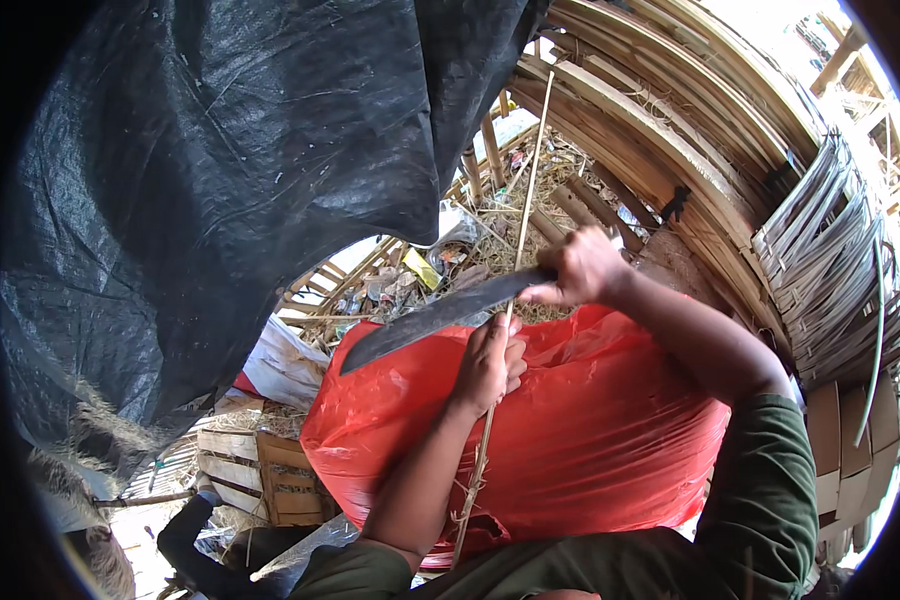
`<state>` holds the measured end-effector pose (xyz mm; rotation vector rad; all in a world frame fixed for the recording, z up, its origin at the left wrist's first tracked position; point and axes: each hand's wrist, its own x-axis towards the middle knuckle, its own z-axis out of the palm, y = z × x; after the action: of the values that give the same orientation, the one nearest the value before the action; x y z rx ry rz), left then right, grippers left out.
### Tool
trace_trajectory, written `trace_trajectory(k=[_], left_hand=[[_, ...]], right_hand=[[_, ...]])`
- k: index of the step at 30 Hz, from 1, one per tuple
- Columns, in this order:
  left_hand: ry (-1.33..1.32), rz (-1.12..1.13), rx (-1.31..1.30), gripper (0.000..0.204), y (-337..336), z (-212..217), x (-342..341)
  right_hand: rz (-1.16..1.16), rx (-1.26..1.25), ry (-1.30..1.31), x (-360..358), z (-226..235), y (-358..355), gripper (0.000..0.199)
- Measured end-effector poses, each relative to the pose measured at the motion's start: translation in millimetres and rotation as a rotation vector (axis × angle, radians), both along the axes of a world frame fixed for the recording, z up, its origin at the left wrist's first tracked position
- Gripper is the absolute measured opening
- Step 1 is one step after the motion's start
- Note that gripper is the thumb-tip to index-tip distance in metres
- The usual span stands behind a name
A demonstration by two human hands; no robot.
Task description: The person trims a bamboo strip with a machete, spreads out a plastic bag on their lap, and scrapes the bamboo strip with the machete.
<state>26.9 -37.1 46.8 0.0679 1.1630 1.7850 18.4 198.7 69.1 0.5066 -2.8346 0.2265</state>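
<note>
My right hand is closed round the handle end of a machete. The long dark blade points left and slightly down, crossing a thin, light strip of bamboo or wood. My right thumb rests close to where blade and strip meet. Just below the blade, my left hand is wrapped round the same strip. The strip stands almost upright in view, from the top middle down to my body, with frayed fibres on its lower part. Red plastic sheeting spreads beneath both forearms, across my lap. The machete's handle is mostly hidden.
A black tarp hangs at upper left. Stacked wooden slats and a bundle of grey strips line the right. Litter lies beyond the red plastic. At lower left are a wooden crate and a dark-clothed limb.
</note>
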Motion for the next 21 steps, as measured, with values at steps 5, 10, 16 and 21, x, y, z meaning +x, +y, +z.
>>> trace_trajectory(k=[5,10,16,21], left_hand=[[-0.038,0.023,0.075,0.034,0.1,3.2,-6.0],[-0.038,0.030,0.094,0.035,-4.5,8.4,-9.5],[-0.003,0.029,0.076,0.034,-2.6,5.0,-9.5],[-0.008,0.050,0.087,0.034,-6.2,5.5,-11.5]], right_hand=[[-0.076,-0.042,-0.129,-16.7,-3.3,36.1,0.071],[-0.078,-0.153,-0.011,-1.7,-9.1,-3.6,0.061],[-0.075,-0.039,-0.047,-19.4,-9.2,33.0,0.073],[-0.100,-0.079,-0.009,-11.3,-13.4,10.2,0.071]])
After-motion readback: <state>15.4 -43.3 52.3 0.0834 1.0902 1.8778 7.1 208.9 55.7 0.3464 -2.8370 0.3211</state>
